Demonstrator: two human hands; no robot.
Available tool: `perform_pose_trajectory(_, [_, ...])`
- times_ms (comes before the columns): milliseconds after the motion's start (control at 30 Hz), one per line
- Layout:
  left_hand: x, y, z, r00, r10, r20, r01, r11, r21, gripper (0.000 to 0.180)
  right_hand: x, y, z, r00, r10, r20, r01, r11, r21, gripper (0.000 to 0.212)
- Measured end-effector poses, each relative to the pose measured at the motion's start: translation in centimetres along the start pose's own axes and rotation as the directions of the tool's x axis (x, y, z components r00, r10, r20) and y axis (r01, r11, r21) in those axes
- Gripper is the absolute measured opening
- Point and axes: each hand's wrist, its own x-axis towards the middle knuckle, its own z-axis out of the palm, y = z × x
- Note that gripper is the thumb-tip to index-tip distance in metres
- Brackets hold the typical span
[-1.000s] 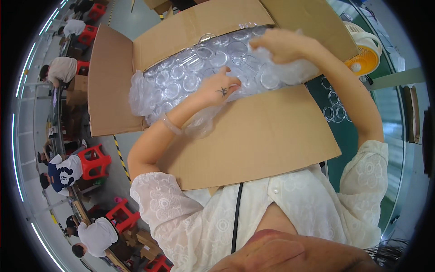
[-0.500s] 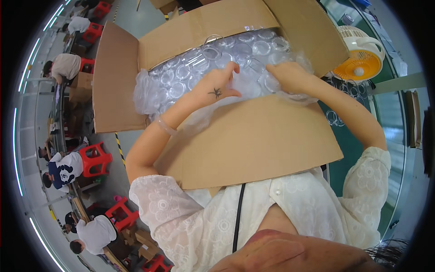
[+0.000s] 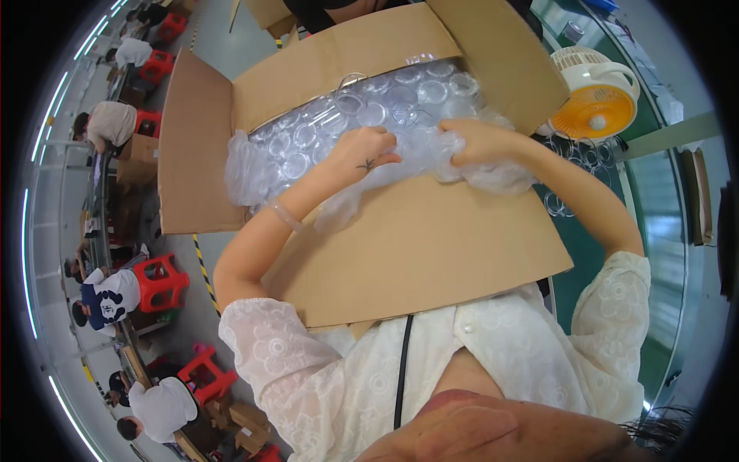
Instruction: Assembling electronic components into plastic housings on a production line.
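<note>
An open cardboard box [image 3: 339, 58] stands in front of me, lined with a clear plastic bag [image 3: 416, 158]. Inside it, many clear round pieces like jars or cups [image 3: 305, 136] are packed side by side, with thin wire-like rings on some. My left hand [image 3: 368, 152] is closed at the bag's near edge, fingers curled and thumb to the right, gripping the film. To its right, my right hand [image 3: 479, 142] is closed round bunched film of the same bag. Its fingertips are partly hidden by the plastic.
Flaps stand out on the left [image 3: 196, 146] and near me [image 3: 431, 246]. At right, a white and orange fan [image 3: 594, 96] sits on a green table beside several wire-handled rings [image 3: 589, 154]. Far left, people sit at benches on red stools [image 3: 162, 281].
Both hands have closed on the bag film; the left fingers were spread before. The right hand has come slightly left and nearer me, drawing film with it.
</note>
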Motion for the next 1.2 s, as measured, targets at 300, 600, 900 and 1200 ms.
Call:
perform_pose_trajectory(300, [1.4,1.2,-0.3,0.995,0.018,-0.1,-0.009,0.996,0.088,0.018,-1.4,-2.3,0.2,0.92,-0.236,-0.312,0.03,0.838,-0.545,0.054])
perform_pose_trajectory(600, [1.6,0.1,0.8,0.984,0.054,-0.171,-0.067,0.995,-0.069,0.025,-1.7,-1.9,0.3,0.971,-0.185,0.154,0.241,0.758,-0.607,0.016])
perform_pose_trajectory(900, [2.2,1.5,-2.1,0.99,0.139,0.02,-0.132,0.968,-0.212,0.052,-1.3,-2.4,-1.8,0.901,-0.425,-0.088,0.305,0.763,-0.57,0.012])
perform_pose_trajectory(1200, [1.4,3.9,-3.3,0.988,0.068,-0.138,-0.09,0.984,-0.153,0.058,-2.0,-4.7,-1.8,0.86,-0.399,-0.319,0.274,0.888,-0.37,0.053])
